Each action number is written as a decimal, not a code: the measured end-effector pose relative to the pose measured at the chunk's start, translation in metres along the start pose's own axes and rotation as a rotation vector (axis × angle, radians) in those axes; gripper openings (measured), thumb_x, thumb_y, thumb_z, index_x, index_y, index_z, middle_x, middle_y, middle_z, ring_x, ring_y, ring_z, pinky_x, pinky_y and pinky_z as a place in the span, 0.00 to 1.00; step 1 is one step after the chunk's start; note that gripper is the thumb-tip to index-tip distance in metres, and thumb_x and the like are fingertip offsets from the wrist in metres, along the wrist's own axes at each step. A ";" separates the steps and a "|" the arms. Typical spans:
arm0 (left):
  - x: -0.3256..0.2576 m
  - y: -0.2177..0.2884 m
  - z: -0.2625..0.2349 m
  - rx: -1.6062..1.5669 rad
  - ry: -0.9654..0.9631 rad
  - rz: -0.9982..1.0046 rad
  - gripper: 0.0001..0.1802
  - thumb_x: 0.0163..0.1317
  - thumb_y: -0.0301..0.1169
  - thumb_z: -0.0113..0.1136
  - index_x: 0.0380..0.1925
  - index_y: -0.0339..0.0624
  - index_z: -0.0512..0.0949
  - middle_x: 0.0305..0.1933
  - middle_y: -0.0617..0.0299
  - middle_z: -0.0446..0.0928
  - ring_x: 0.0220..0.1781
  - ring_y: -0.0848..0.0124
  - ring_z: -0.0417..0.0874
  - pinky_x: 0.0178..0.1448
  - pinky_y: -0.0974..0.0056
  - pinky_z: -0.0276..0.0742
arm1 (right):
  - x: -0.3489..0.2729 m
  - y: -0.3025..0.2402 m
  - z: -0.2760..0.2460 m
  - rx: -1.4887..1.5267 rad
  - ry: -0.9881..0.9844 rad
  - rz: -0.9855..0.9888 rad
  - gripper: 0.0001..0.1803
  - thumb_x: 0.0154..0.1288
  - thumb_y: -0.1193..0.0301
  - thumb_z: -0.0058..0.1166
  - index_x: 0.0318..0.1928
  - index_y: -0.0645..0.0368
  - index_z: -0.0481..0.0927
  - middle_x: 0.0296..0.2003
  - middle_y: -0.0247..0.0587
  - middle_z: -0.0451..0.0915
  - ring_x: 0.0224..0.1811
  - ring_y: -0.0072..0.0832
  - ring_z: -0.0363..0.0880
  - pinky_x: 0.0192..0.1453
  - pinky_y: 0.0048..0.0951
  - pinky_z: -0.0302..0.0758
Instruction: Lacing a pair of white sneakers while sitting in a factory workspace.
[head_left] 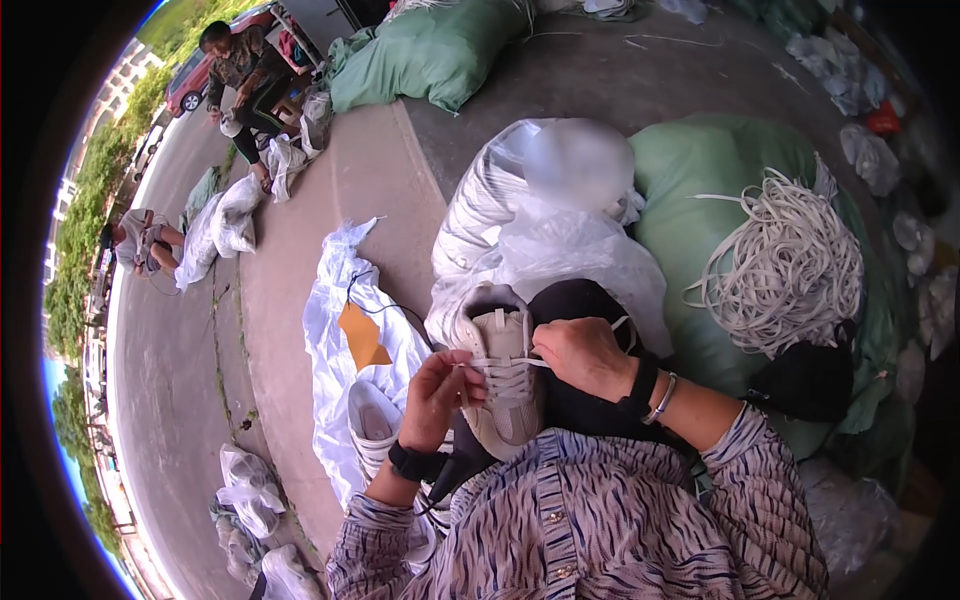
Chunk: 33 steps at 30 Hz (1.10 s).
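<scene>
A beige sneaker rests on my lap, its toe pointing toward me and its tongue upright. White shoelace runs in several rows across its front. My left hand is at the shoe's left side, thumb and fingers pinched on one part of the lace. On the other side my right hand grips the lace close to the upper eyelets, with a loose end showing beyond the knuckles. Left of my lap, a pale shoe lies on a white plastic sack.
A large pile of pale laces lies on a green sack to the right. Ahead stands a white sack. An orange piece lies on the left sack. Two people sit farther off, one a seated person near bags.
</scene>
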<state>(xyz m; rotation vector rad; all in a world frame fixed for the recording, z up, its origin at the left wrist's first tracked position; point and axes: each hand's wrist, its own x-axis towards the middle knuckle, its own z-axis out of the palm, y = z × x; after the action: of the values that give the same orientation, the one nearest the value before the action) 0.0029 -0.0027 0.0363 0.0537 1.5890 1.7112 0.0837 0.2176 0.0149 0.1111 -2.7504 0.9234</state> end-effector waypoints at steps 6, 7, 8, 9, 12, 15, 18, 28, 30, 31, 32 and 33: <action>-0.002 -0.007 -0.020 0.226 -0.067 0.265 0.11 0.69 0.29 0.46 0.48 0.39 0.71 0.34 0.64 0.79 0.22 0.84 0.67 0.26 0.79 0.62 | 0.001 -0.008 0.003 -0.059 -0.033 -0.019 0.04 0.53 0.74 0.51 0.24 0.60 0.74 0.23 0.47 0.78 0.26 0.41 0.79 0.29 0.38 0.75; -0.002 -0.008 -0.021 0.290 -0.077 0.337 0.12 0.68 0.29 0.47 0.49 0.38 0.72 0.35 0.64 0.79 0.23 0.84 0.70 0.27 0.80 0.64 | 0.002 -0.010 0.004 -0.025 -0.056 -0.028 0.03 0.52 0.75 0.51 0.24 0.61 0.74 0.24 0.47 0.78 0.27 0.41 0.79 0.31 0.38 0.75; -0.002 -0.008 -0.017 0.473 -0.020 0.466 0.17 0.67 0.25 0.47 0.56 0.40 0.67 0.38 0.62 0.80 0.27 0.81 0.75 0.29 0.78 0.71 | 0.002 -0.012 0.004 0.009 -0.079 -0.038 0.02 0.51 0.75 0.51 0.25 0.61 0.74 0.24 0.48 0.78 0.28 0.41 0.79 0.32 0.38 0.75; -0.002 -0.007 -0.010 0.471 -0.014 0.468 0.17 0.67 0.25 0.47 0.56 0.40 0.67 0.38 0.62 0.80 0.27 0.81 0.75 0.29 0.78 0.71 | 0.004 -0.011 0.003 0.008 -0.081 -0.044 0.02 0.51 0.75 0.51 0.25 0.61 0.74 0.24 0.48 0.78 0.28 0.41 0.79 0.32 0.38 0.75; 0.000 -0.005 0.002 0.467 0.169 0.576 0.24 0.66 0.20 0.42 0.63 0.40 0.59 0.44 0.57 0.79 0.29 0.79 0.79 0.34 0.72 0.78 | 0.008 -0.004 -0.011 0.007 -0.278 -0.065 0.01 0.52 0.76 0.51 0.26 0.59 0.73 0.26 0.44 0.74 0.30 0.40 0.77 0.34 0.39 0.74; -0.004 -0.012 -0.003 0.357 0.178 0.470 0.22 0.66 0.20 0.41 0.61 0.38 0.62 0.43 0.57 0.78 0.28 0.79 0.79 0.32 0.74 0.77 | 0.011 -0.008 -0.013 -0.188 -0.094 -0.259 0.02 0.50 0.76 0.52 0.26 0.58 0.72 0.27 0.39 0.70 0.31 0.36 0.74 0.33 0.36 0.73; -0.008 -0.012 -0.008 0.328 0.113 0.246 0.15 0.67 0.23 0.42 0.53 0.35 0.67 0.37 0.58 0.78 0.24 0.80 0.77 0.28 0.75 0.75 | 0.021 0.001 -0.014 -0.204 -0.024 -0.374 0.05 0.49 0.75 0.53 0.28 0.57 0.70 0.28 0.38 0.66 0.31 0.33 0.72 0.32 0.33 0.71; -0.006 -0.006 -0.015 1.030 0.086 0.647 0.07 0.66 0.28 0.48 0.31 0.35 0.71 0.26 0.63 0.70 0.27 0.72 0.75 0.31 0.70 0.69 | 0.043 0.008 -0.023 -0.238 -0.147 -0.652 0.05 0.50 0.72 0.52 0.26 0.55 0.70 0.30 0.38 0.66 0.36 0.31 0.71 0.36 0.32 0.71; 0.003 -0.007 -0.008 0.988 0.150 0.670 0.06 0.65 0.27 0.49 0.32 0.35 0.71 0.27 0.62 0.69 0.27 0.71 0.74 0.31 0.70 0.69 | 0.044 0.008 -0.020 -0.230 -0.166 -0.670 0.05 0.50 0.72 0.52 0.26 0.56 0.70 0.31 0.38 0.67 0.36 0.32 0.71 0.36 0.33 0.71; 0.006 -0.011 -0.007 0.947 0.213 0.692 0.05 0.64 0.27 0.50 0.32 0.35 0.70 0.27 0.61 0.68 0.27 0.69 0.74 0.32 0.69 0.70 | 0.044 0.007 -0.018 -0.195 -0.255 -0.605 0.04 0.50 0.72 0.53 0.26 0.57 0.72 0.31 0.39 0.68 0.36 0.34 0.73 0.37 0.34 0.72; 0.013 -0.024 -0.016 0.883 0.170 0.664 0.05 0.63 0.26 0.50 0.32 0.35 0.70 0.27 0.61 0.69 0.27 0.71 0.73 0.33 0.68 0.71 | 0.044 0.006 -0.016 -0.161 -0.344 -0.538 0.04 0.50 0.72 0.53 0.27 0.59 0.74 0.32 0.41 0.70 0.36 0.36 0.74 0.37 0.36 0.73; 0.010 -0.024 -0.014 0.882 0.169 0.665 0.05 0.63 0.26 0.50 0.32 0.35 0.70 0.27 0.61 0.69 0.27 0.71 0.73 0.33 0.68 0.71 | 0.045 0.006 -0.015 -0.162 -0.343 -0.538 0.04 0.50 0.72 0.53 0.27 0.59 0.74 0.32 0.41 0.70 0.36 0.36 0.74 0.37 0.36 0.73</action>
<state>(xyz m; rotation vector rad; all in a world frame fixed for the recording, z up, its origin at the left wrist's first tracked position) 0.0006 -0.0111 0.0075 0.9844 2.5334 1.3160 0.0420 0.2314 0.0337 1.0055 -2.8342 0.5702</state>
